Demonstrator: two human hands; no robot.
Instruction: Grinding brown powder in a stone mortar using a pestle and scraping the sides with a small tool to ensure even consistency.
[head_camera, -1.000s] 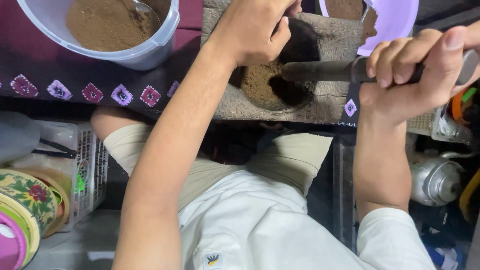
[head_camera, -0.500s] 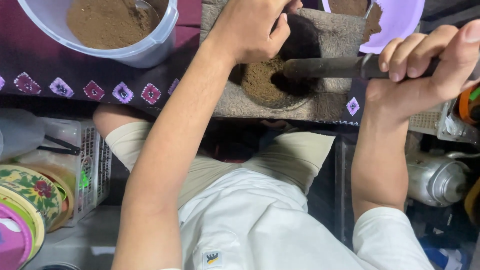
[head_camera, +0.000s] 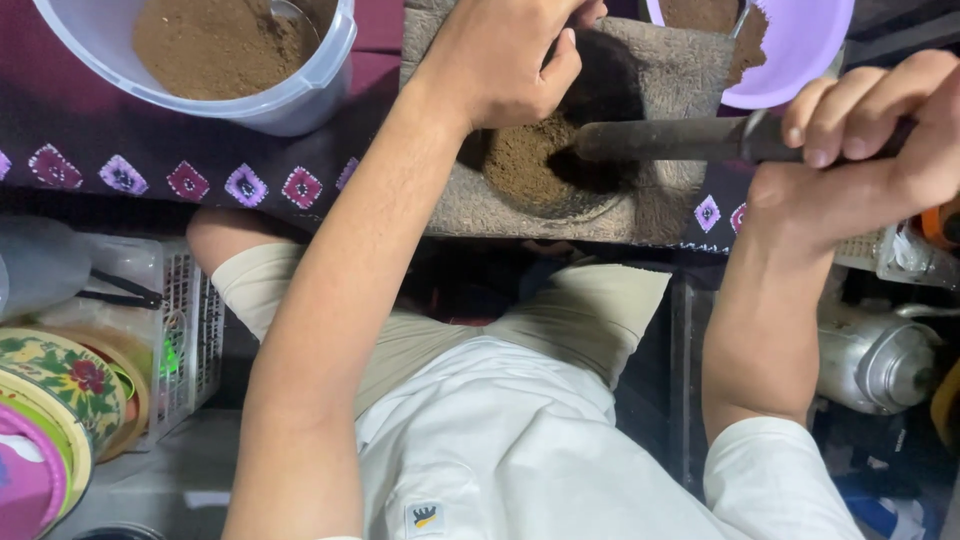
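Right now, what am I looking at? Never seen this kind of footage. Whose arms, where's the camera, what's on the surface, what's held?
There is no machine: these are one person's bare arms, filmed by a camera on their head looking straight down, so their lap and white shirt fill the bottom. The right hand grips a dark metal rod whose tip sits in the hollow of a stone block holding brown powder. The left hand rests on the block beside that hollow. The block lies on a dark patterned cloth. A pale tub of the same powder stands at upper left, a purple bowl at upper right.
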